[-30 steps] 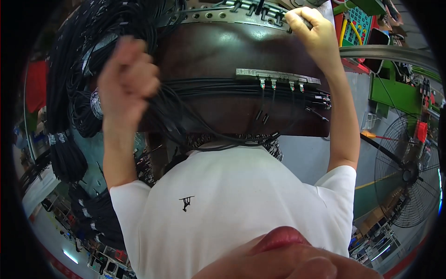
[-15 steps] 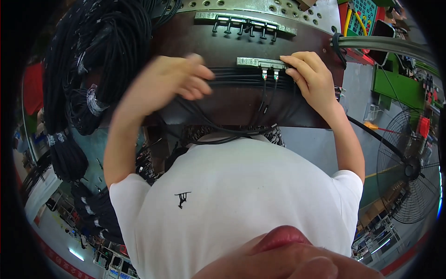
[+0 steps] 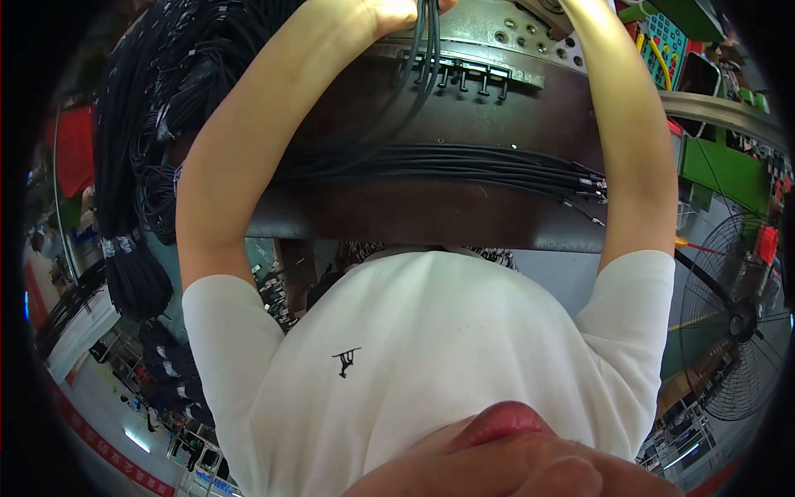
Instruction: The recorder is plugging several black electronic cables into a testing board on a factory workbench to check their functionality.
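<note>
At the top edge, my left hand (image 3: 399,13) is partly cut off by the frame. It is closed round several black cables (image 3: 428,54), which hang from it and curve down to the left over the table. Just beyond them lies a metal bar (image 3: 517,76) with a row of black pegs; the hanging cables cover part of it. My right forearm (image 3: 633,132) reaches up past the top edge, so the right hand is out of the picture. Across the brown table (image 3: 505,112) lies a bundle of black cables (image 3: 464,157), its connector ends near my right forearm.
Large coils of black cable (image 3: 207,58) are heaped at the left. A perforated metal plate (image 3: 497,25) lies beyond the table. At the right are a curved metal rail (image 3: 720,108), a phone-like dark device (image 3: 697,83) and a standing fan (image 3: 739,319).
Both hands have moved up and away from me, the right one out of view. The left now holds cables. The short metal block under the right hand no longer shows on the table.
</note>
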Motion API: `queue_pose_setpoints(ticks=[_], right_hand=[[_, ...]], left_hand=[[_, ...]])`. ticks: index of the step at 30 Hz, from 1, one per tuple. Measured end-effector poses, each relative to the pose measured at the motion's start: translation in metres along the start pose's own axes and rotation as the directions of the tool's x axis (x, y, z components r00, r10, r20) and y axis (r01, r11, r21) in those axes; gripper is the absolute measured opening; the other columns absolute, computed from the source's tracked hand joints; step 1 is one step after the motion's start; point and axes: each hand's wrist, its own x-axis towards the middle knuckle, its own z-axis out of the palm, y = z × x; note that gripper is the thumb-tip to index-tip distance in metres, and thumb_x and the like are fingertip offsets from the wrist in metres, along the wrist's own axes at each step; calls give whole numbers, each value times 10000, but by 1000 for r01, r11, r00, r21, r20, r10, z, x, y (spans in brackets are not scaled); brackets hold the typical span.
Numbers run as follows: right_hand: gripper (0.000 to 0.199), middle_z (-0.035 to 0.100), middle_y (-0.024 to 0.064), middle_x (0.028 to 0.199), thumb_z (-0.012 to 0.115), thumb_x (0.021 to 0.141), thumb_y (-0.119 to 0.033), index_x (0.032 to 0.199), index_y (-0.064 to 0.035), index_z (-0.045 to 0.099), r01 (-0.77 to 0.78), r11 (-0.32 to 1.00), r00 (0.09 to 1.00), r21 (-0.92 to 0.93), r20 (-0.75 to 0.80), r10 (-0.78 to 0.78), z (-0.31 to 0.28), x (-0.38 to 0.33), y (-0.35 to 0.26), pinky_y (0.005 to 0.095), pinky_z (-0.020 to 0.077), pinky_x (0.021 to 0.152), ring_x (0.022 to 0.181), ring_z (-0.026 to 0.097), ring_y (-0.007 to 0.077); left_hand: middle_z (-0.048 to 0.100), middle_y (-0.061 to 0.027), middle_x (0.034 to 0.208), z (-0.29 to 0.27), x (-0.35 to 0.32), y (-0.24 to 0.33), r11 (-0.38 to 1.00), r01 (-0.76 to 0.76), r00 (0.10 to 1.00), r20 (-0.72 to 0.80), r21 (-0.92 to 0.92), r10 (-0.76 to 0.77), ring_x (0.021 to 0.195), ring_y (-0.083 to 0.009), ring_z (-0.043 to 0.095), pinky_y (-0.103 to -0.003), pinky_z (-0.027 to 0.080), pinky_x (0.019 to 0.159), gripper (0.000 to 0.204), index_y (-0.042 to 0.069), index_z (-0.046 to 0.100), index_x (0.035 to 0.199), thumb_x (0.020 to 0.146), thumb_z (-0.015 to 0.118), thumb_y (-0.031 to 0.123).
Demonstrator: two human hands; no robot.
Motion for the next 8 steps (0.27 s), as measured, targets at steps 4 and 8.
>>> queue_pose_setpoints(ticks=[4,8], right_hand=[[248,661,217,858,535,936,-203,955,20,644,2,998,1000,-64,23,-1,10,11,26,415,478,685,736,606,310],[225,671,208,909,542,926,-176,979,10,655,-117,992,993,46,-16,118,33,-2,52,417,490,724,796,624,314]], left_hand=[[568,-57,733,-28,24,6,983,-49,979,202,179,12,509,-118,494,-241,474,457,236,20,527,962,1043,398,200],[630,-97,774,20,-5,-12,760,-67,947,-200,647,253,675,-225,635,-347,550,575,346,10,597,1065,1029,448,321]])
